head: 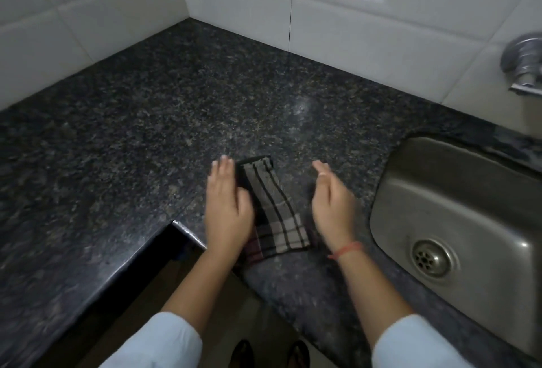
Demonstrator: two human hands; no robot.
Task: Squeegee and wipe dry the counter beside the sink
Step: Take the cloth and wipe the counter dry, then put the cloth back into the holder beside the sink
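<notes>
A folded checked cloth, grey and brown with dark stripes, lies on the dark speckled granite counter near its front edge. My left hand is flat, fingers together, at the cloth's left side and covers its left edge. My right hand hovers just right of the cloth, palm turned inward, fingers extended, holding nothing. A red thread is tied on the right wrist. No squeegee is in view.
A steel sink with a round drain sits at the right. A chrome tap juts from the white tiled wall. The counter is L-shaped, its inner corner left of my left hand.
</notes>
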